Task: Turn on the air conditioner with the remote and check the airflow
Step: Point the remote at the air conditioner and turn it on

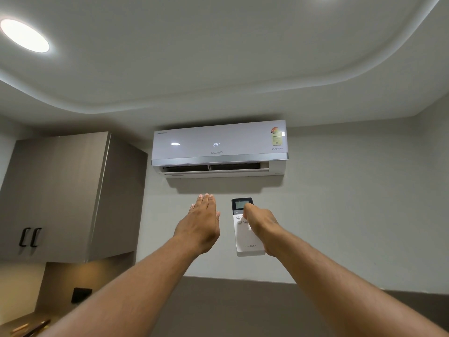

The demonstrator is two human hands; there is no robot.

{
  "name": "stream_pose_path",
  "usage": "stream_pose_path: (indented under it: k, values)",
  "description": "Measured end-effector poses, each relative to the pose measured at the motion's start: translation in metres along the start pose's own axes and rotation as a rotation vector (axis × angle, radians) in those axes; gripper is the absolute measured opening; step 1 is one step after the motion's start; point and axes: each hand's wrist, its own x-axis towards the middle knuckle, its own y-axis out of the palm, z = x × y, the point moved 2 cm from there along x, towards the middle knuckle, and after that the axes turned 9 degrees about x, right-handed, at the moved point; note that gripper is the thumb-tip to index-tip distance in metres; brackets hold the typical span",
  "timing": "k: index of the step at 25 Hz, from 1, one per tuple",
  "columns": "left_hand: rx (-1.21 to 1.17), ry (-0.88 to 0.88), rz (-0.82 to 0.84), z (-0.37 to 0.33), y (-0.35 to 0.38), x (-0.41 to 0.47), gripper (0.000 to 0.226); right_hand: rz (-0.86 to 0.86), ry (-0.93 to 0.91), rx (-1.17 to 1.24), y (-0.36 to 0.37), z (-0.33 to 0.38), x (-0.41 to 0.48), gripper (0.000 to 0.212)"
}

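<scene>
The Lloyd split air conditioner [220, 148], mounted high on the wall, shows 24° on its panel and its louvre [216, 171] stands open, so the switching-on looks done. The right hand [261, 226] grips the white Lloyd remote [245, 229], thumb over the upper buttons, aimed upward. The left hand [202, 221] is raised flat below the vent, fingers pressed together, apparently feeling for airflow, the part still to finish. The remote's screen is too small to read, and the right hand's fingers are hidden behind it.
</scene>
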Motion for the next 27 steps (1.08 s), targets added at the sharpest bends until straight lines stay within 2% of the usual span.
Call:
stream_pose_path:
  k: [27]
  values:
    - [-0.004, 0.002, -0.017, -0.0024, 0.0010, 0.0014, 0.055, 0.003, 0.010, -0.011, -0.0041, -0.0006, 0.0008, 0.017]
